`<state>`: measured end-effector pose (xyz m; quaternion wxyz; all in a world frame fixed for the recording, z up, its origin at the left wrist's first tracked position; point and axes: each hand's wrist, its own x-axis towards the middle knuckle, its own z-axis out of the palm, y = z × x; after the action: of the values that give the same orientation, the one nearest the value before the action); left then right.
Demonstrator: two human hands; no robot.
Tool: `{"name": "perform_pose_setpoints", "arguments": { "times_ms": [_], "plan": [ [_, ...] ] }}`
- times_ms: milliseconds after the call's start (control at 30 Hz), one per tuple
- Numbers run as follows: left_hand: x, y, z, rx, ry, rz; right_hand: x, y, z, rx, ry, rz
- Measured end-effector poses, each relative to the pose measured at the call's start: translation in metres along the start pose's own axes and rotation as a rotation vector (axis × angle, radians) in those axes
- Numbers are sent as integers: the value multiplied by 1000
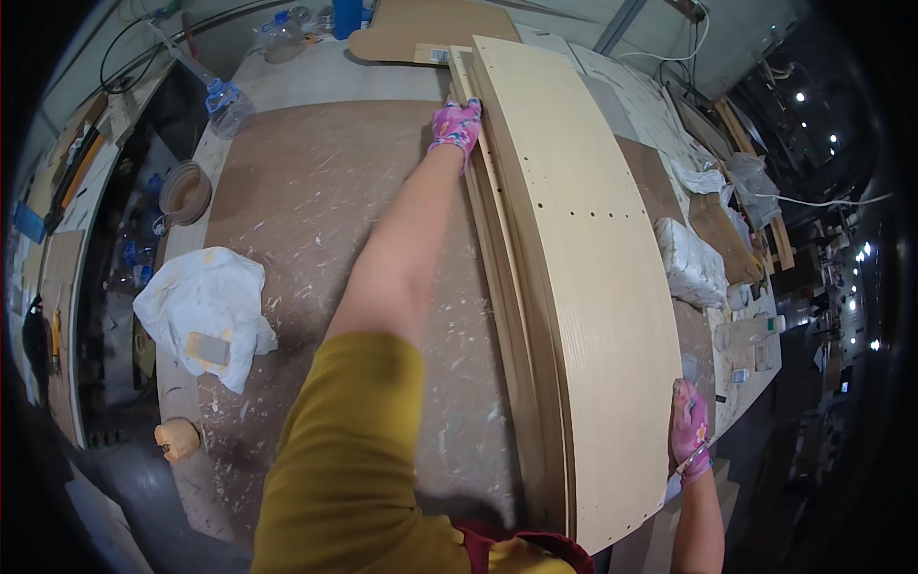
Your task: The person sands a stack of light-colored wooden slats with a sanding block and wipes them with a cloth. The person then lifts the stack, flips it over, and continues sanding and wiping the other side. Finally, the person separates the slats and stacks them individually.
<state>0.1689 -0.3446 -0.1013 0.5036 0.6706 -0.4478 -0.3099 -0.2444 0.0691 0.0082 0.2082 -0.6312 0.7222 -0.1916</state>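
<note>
A long pale wooden panel with small drilled holes lies lengthwise on the worktable, on top of other boards. Narrower wooden boards show along its left side. My left hand, in a pink flowered glove, reaches to the far end and has its fingers closed over the edge of these boards. At the near right, my right hand wears a similar glove with bare fingertips. It is closed at the panel's right edge, its fingers partly hidden. A thin band crosses that wrist.
A white cloth with a grey sanding block lies left. Near it stand a round tub, a plastic bottle and an orange-tan round piece. Cardboard lies at the back; a wrapped white bundle sits right of the panel.
</note>
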Motion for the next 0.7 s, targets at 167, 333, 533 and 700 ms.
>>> {"name": "perform_pose_setpoints", "arguments": {
  "times_ms": [167,333,533,700],
  "plan": [
    [-23,3,21,117,-46,-10,-26,42,0,-454,93,-181],
    [-60,-62,23,-517,-248,-56,5,-25,2,-99,-44,113],
    [-248,-19,-20,-806,-489,-386,-30,46,-20,749,-356,387],
    [-350,44,-74,-605,-469,-248,-65,175,32,571,-363,7]
  ]
}}
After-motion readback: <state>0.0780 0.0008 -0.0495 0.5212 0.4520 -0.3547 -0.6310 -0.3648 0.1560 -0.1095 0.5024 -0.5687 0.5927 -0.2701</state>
